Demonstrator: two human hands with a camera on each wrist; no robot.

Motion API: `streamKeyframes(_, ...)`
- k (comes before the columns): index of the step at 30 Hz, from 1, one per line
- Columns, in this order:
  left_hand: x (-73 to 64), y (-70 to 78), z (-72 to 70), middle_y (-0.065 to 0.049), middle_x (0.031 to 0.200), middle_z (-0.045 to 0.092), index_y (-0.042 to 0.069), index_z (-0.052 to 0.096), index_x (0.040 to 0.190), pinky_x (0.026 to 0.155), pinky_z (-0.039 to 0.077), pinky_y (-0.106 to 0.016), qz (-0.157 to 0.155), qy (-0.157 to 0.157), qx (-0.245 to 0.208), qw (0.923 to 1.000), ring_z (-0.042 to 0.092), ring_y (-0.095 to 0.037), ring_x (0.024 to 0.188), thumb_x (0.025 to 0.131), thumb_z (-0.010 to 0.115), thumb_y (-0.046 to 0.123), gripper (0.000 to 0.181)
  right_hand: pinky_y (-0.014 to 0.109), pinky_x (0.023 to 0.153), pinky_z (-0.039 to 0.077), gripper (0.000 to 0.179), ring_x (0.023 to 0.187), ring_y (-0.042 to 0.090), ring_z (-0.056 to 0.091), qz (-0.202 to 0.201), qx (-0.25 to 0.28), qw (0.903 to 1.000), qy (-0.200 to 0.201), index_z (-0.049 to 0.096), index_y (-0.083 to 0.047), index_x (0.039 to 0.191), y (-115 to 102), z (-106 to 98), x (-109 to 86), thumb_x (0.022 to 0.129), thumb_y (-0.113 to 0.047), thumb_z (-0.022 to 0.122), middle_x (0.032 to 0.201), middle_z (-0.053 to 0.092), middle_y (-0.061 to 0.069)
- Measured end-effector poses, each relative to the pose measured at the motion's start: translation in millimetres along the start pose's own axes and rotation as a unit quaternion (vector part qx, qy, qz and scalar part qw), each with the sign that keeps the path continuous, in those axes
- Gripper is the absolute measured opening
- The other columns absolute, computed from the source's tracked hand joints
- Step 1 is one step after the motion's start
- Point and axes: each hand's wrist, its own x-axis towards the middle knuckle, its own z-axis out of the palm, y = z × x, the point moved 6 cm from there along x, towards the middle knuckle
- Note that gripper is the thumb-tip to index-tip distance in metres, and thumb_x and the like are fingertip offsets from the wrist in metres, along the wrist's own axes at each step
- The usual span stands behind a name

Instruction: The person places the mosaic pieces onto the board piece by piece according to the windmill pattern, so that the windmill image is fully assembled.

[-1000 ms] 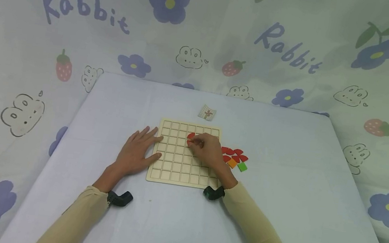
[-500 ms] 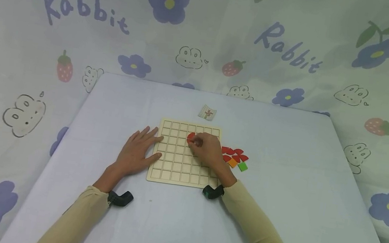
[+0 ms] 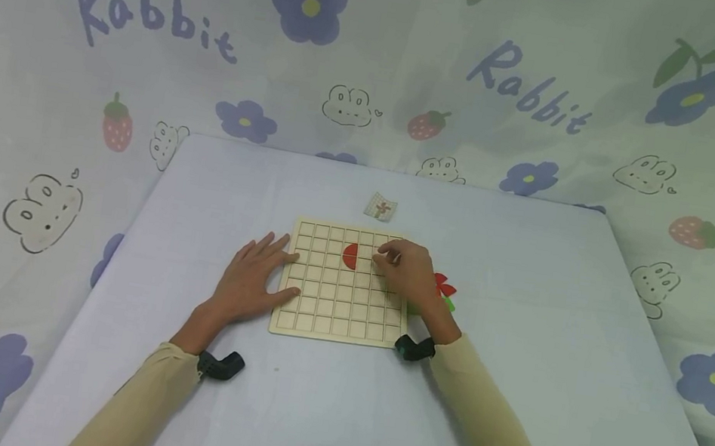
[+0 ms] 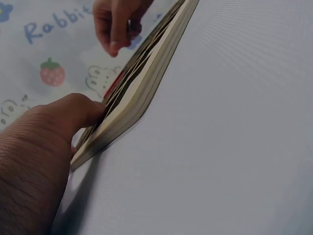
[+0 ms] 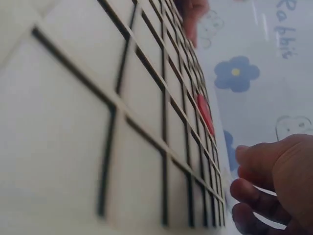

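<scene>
A wooden grid board (image 3: 318, 306) lies flat on the white table. Two red quarter-circle pieces (image 3: 350, 255) sit in neighbouring squares of its upper middle, forming a half disc. My left hand (image 3: 250, 276) rests spread at the board's left edge, thumb and a fingertip on the frame; in the left wrist view its thumb (image 4: 83, 110) presses the rim. Over the board's right part hovers my right hand (image 3: 409, 270), its fingers loosely bent. The right wrist view shows the thumb (image 5: 257, 156) apart from the fingers, with nothing seen between them.
Right of the board, loose red pieces (image 3: 444, 287) and a green piece (image 3: 451, 305) lie partly hidden behind my right hand and wrist. A small picture card (image 3: 381, 207) lies beyond the board. Patterned cloth (image 3: 381, 51) hangs behind the table.
My right hand has let go of the red piece at the half disc and moved right, uncovering it and covering part of the loose pieces. The left hand has stayed nearly still.
</scene>
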Motion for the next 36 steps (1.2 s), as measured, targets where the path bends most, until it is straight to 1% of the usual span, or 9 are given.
streamKeyframes(6, 0.1, -0.8, 0.8, -0.007, 0.159, 0.028, 0.015, 0.056, 0.137, 0.118, 0.008, -0.051, -0.005, -0.003, -0.007, 1.0000, 0.015, -0.030, 0.148, 0.083, 0.065, 0.062, 0.072, 0.030, 0.051, 0.048, 0.021, 0.064, 0.015, 0.057, 0.080, -0.028, 0.9949, -0.055, 0.074, -0.006, 0.105, 27, -23, -7.8, 0.091, -0.022, 0.072, 0.088, 0.066, 0.004)
streamKeyframes(9, 0.5, -1.4, 1.0, -0.007, 0.159, 0.029, 0.015, 0.057, 0.136, 0.118, 0.009, -0.051, -0.004, 0.001, -0.008, 1.0000, 0.015, -0.030, 0.148, 0.082, 0.066, 0.063, 0.072, 0.030, 0.056, 0.050, 0.025, 0.071, 0.017, 0.059, 0.108, -0.052, 0.9888, -0.089, 0.074, -0.007, 0.108, 41, -30, -11.6, 0.089, -0.024, 0.073, 0.094, 0.067, 0.005)
streamKeyframes(12, 0.9, -1.0, 0.4, -0.008, 0.159, 0.030, 0.015, 0.058, 0.135, 0.118, 0.009, -0.051, -0.002, 0.003, -0.013, 0.9999, 0.017, -0.031, 0.147, 0.081, 0.066, 0.064, 0.073, 0.032, 0.063, 0.053, 0.030, 0.080, 0.020, 0.060, 0.139, -0.070, 0.9796, -0.127, 0.074, -0.009, 0.112, 50, -36, -15.2, 0.087, -0.025, 0.075, 0.100, 0.066, 0.006)
streamKeyframes(16, 0.7, -0.8, -0.6, -0.008, 0.158, 0.030, 0.015, 0.059, 0.134, 0.118, 0.009, -0.052, -0.002, 0.004, -0.014, 0.9999, 0.017, -0.031, 0.147, 0.081, 0.066, 0.066, 0.074, 0.034, 0.071, 0.054, 0.033, 0.091, 0.025, 0.060, 0.163, -0.070, 0.9712, -0.158, 0.073, -0.009, 0.115, 55, -40, -19.5, 0.086, -0.025, 0.076, 0.106, 0.065, 0.007)
streamKeyframes(20, 0.8, -0.8, -0.5, -0.008, 0.158, 0.030, 0.015, 0.059, 0.135, 0.118, 0.009, -0.052, -0.001, 0.002, -0.011, 0.9999, 0.017, -0.031, 0.147, 0.081, 0.065, 0.067, 0.075, 0.036, 0.073, 0.054, 0.031, 0.094, 0.026, 0.061, 0.156, -0.067, 0.9725, -0.160, 0.073, -0.009, 0.113, 57, -37, -22.0, 0.087, -0.025, 0.076, 0.105, 0.065, 0.007)
streamKeyframes(27, 1.9, -0.7, -0.1, -0.008, 0.159, 0.029, 0.015, 0.058, 0.136, 0.118, 0.009, -0.052, -0.001, -0.003, -0.008, 1.0000, 0.017, -0.032, 0.147, 0.081, 0.065, 0.068, 0.076, 0.037, 0.073, 0.055, 0.025, 0.092, 0.025, 0.062, 0.139, -0.065, 0.9780, -0.141, 0.075, -0.008, 0.105, 57, -34, -21.7, 0.087, -0.026, 0.077, 0.104, 0.066, 0.006)
streamKeyframes(29, 1.5, -1.3, 0.2, -0.008, 0.159, 0.029, 0.016, 0.058, 0.136, 0.118, 0.009, -0.051, -0.003, -0.004, -0.007, 1.0000, 0.016, -0.031, 0.147, 0.081, 0.065, 0.068, 0.076, 0.035, 0.071, 0.054, 0.022, 0.088, 0.023, 0.061, 0.139, -0.056, 0.9793, -0.136, 0.074, -0.009, 0.101, 57, -35, -21.8, 0.086, -0.025, 0.078, 0.100, 0.066, 0.005)
streamKeyframes(32, 1.0, -2.4, 1.1, -0.007, 0.159, 0.029, 0.016, 0.058, 0.135, 0.118, 0.008, -0.051, -0.004, -0.004, -0.008, 1.0000, 0.016, -0.031, 0.147, 0.080, 0.066, 0.067, 0.075, 0.032, 0.062, 0.053, 0.018, 0.077, 0.021, 0.061, 0.138, -0.030, 0.9820, -0.126, 0.073, -0.009, 0.094, 57, -36, -21.6, 0.085, -0.023, 0.079, 0.089, 0.067, 0.003)
streamKeyframes(36, 0.7, -3.2, 1.7, -0.007, 0.159, 0.029, 0.016, 0.058, 0.135, 0.118, 0.009, -0.051, -0.002, 0.000, -0.009, 1.0000, 0.016, -0.031, 0.147, 0.081, 0.065, 0.067, 0.075, 0.031, 0.052, 0.050, 0.013, 0.064, 0.020, 0.058, 0.125, 0.002, 0.9874, -0.097, 0.073, -0.009, 0.089, 55, -40, -18.7, 0.084, -0.019, 0.079, 0.077, 0.067, 0.001)
